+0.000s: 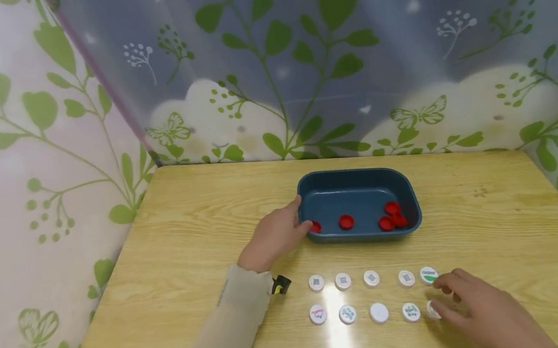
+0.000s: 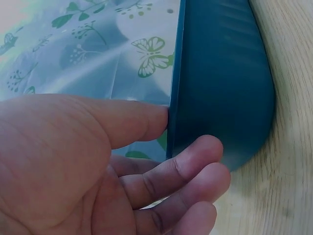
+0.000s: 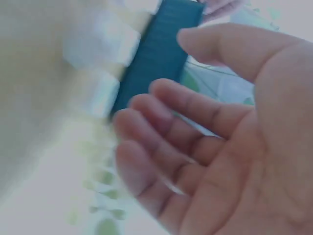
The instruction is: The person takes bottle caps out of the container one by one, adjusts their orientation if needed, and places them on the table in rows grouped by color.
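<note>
My left hand holds the left end of a dark blue rectangular tray with rounded corners. In the left wrist view the thumb lies at the rim and the fingers lie along the outer wall of the tray. Several small red round caps lie inside. Two rows of white round caps with printed tops stand in front of the tray. Over the right end of these rows hovers my right hand, partly covering a cap in the nearer row. Its fingers are loosely bent around nothing in the right wrist view.
The wooden table meets a leaf-patterned wall covering at the back and left. A small black and yellow item sits at the left cuff. Light reflects off the tabletop between the caps.
</note>
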A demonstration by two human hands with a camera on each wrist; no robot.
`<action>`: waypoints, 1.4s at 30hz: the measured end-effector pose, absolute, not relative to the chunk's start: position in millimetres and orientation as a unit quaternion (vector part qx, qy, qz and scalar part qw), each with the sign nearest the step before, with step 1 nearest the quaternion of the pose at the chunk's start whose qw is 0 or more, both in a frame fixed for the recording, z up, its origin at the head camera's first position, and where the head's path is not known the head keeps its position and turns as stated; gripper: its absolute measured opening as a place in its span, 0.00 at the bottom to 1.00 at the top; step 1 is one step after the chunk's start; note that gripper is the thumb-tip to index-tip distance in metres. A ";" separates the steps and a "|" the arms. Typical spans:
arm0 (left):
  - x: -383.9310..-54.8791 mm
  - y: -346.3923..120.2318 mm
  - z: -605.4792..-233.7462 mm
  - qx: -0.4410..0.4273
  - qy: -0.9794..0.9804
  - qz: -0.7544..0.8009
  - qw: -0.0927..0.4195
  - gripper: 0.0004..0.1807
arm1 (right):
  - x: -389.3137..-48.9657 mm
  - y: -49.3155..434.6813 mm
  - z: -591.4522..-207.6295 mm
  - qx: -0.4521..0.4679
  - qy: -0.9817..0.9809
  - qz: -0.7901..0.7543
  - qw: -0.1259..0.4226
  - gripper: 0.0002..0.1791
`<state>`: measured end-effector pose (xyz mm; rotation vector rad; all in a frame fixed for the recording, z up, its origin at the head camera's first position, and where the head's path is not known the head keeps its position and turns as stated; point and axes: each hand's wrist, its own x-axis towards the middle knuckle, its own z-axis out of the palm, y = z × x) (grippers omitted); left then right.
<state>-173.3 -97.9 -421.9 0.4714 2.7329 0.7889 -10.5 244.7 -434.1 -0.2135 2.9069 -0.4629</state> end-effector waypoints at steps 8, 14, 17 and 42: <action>-174.9 -93.6 -420.3 0.157 0.946 0.258 0.120 0.38 | -89.3 227.2 -367.7 -0.265 0.951 -0.125 -0.096 0.15; -174.4 -91.7 -424.7 0.159 0.946 0.254 0.121 0.39 | -174.2 191.8 -348.4 -0.339 0.937 -0.078 0.013 0.16; -173.9 -87.5 -427.6 0.164 0.947 0.247 0.124 0.39 | -207.5 176.6 -351.3 -0.370 0.925 -0.035 0.080 0.14; -170.1 -95.9 -423.3 0.149 0.940 0.274 0.140 0.38 | -221.2 129.6 -359.8 -0.358 0.916 -0.022 0.180 0.11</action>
